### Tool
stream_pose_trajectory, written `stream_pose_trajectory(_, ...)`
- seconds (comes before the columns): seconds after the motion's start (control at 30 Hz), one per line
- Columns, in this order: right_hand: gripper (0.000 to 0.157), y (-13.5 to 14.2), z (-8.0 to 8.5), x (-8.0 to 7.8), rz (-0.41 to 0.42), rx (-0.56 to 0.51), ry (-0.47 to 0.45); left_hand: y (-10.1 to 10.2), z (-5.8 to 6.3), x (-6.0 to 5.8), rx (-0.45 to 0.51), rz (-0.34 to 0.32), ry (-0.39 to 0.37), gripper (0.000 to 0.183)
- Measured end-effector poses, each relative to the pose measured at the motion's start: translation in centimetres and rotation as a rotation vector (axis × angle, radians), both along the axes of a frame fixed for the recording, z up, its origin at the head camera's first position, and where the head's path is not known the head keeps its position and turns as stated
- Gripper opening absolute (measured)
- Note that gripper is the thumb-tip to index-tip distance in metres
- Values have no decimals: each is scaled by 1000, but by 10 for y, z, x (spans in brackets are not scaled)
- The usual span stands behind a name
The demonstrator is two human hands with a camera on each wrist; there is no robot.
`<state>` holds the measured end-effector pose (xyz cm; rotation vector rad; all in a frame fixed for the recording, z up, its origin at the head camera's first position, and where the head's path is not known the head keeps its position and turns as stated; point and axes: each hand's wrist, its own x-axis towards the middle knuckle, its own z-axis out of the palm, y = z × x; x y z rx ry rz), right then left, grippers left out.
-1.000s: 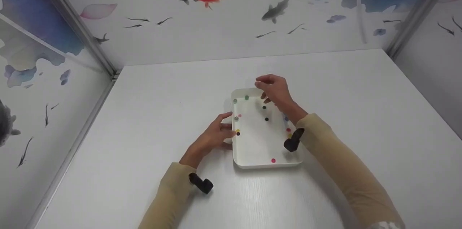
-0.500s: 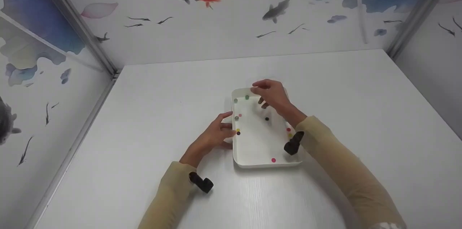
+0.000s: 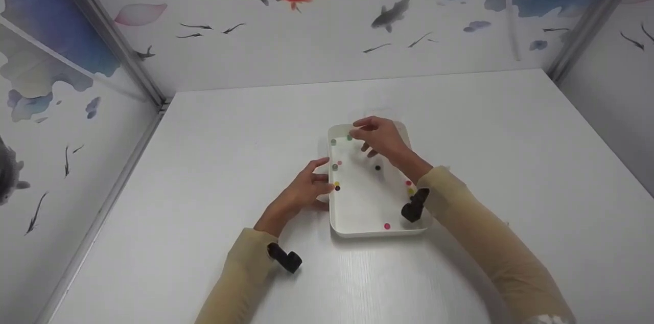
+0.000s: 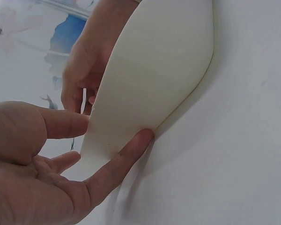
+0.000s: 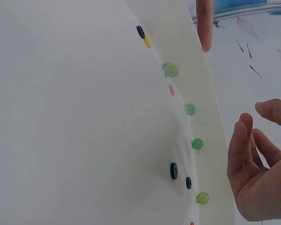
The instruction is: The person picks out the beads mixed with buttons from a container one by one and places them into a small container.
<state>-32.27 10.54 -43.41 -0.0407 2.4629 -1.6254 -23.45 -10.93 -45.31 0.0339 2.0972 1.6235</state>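
A white rectangular tray (image 3: 357, 201) lies on the table with small buttons and glass marbles in it. My left hand (image 3: 301, 193) touches the tray's left side, its fingers spread along the outer wall (image 4: 145, 75). Over the tray's far end hovers my right hand (image 3: 380, 137), thumb and index finger apart, with nothing seen between them. Near its fingertips in the head view is a green marble (image 3: 349, 137). In the right wrist view, black buttons (image 5: 173, 171), a pink button (image 5: 172, 90), and several green marbles (image 5: 190, 109) lie along the wall.
A pink button (image 3: 387, 226) lies near the tray's front wall, and another red-pink one (image 3: 408, 183) by the right wall. Behind the tray, a faint clear outline (image 3: 380, 111) shows on the white table (image 3: 230, 145). Printed panels (image 3: 327, 38) enclose the table.
My right hand has moved left and nearer over the tray, from its far right rim toward the green marble. My left hand and the tray have stayed in place.
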Motion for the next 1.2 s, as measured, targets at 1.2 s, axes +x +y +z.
stream_pose_trajectory(1.2,47,-17,-13,7,295,142,-64,-2,-4,-1,20,-17,15,72)
